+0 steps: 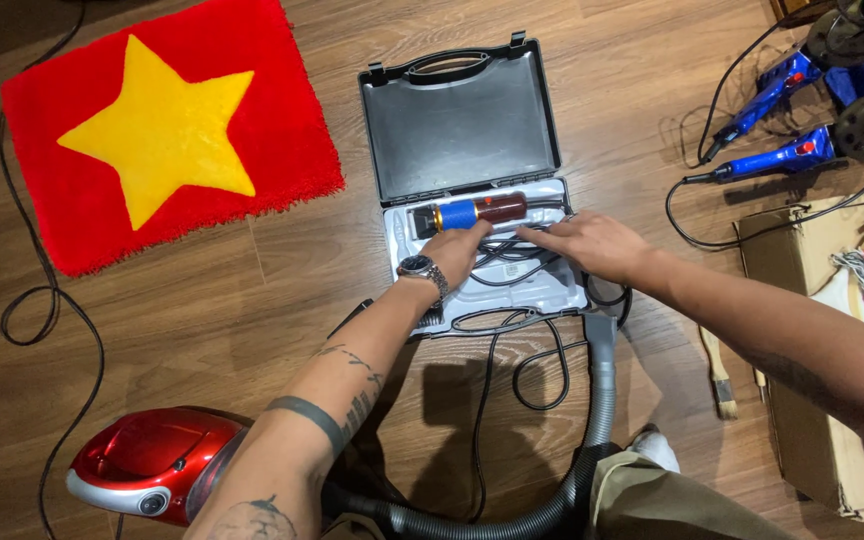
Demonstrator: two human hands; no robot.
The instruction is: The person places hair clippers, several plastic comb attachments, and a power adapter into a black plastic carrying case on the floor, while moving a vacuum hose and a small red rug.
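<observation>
Over the open grey plastic carry case (pixel 464 140) on the wooden floor (pixel 252 300), my left hand (pixel 455 250) rests flat beside the blue-and-maroon power tool (pixel 472 212), gripping nothing. My right hand (pixel 592 245) presses its loose black cord (pixel 512 255) down, fingers spread; coiling it snugly seems wise.

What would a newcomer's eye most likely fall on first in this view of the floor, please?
Probably the red rug with a yellow star at upper left on the wooden floor. Next, the open grey tool case in the middle, where the left hand and right hand rest on a blue-banded tool and its black cord. A red vacuum cleaner sits at lower left.
</observation>
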